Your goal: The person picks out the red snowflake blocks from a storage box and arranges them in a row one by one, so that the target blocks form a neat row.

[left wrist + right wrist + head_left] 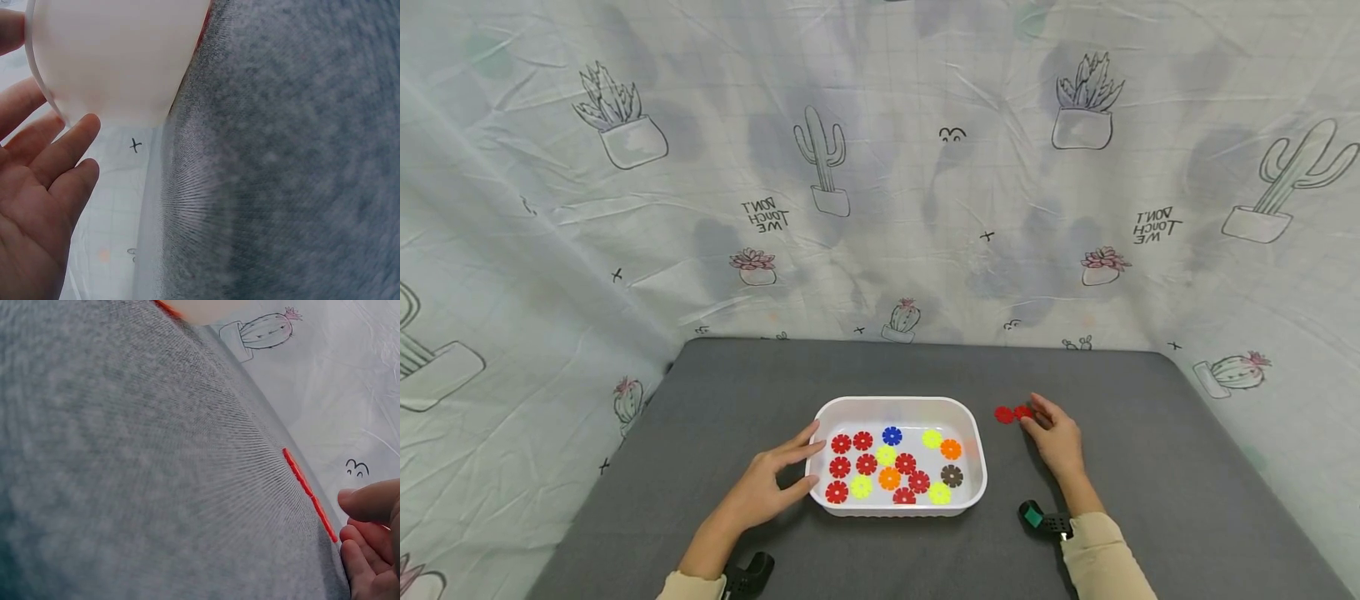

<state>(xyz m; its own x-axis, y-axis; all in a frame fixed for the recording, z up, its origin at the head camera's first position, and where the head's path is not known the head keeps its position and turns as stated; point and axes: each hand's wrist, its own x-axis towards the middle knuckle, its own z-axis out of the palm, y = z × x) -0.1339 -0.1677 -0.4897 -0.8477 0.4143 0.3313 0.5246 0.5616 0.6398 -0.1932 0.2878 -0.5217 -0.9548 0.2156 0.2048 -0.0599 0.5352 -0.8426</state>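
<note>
Near the middle of the dark table stands a white rectangular tray (895, 512) with several flower-shaped plastic discs in it, among them a red disc (841, 443), a blue disc (892, 436) and a brown disc (951, 476). My left hand (767, 483) spreads over the tray's left end, thumb and fingertips touching its rim; in the left wrist view other fingers lie along the outer wall. Right of the tray, two red discs (1004, 415) lie flat, edge to edge. My right hand (1057, 437) has its fingertips beside the right-hand one; the right wrist view shows the thumb (369, 501) above it.
Yellow, orange and more red discs lie in the tray. A printed cloth (895, 183) hangs behind the grey-covered table (752, 375). Each wrist carries a black camera mount, such as the one on the right wrist (1043, 518).
</note>
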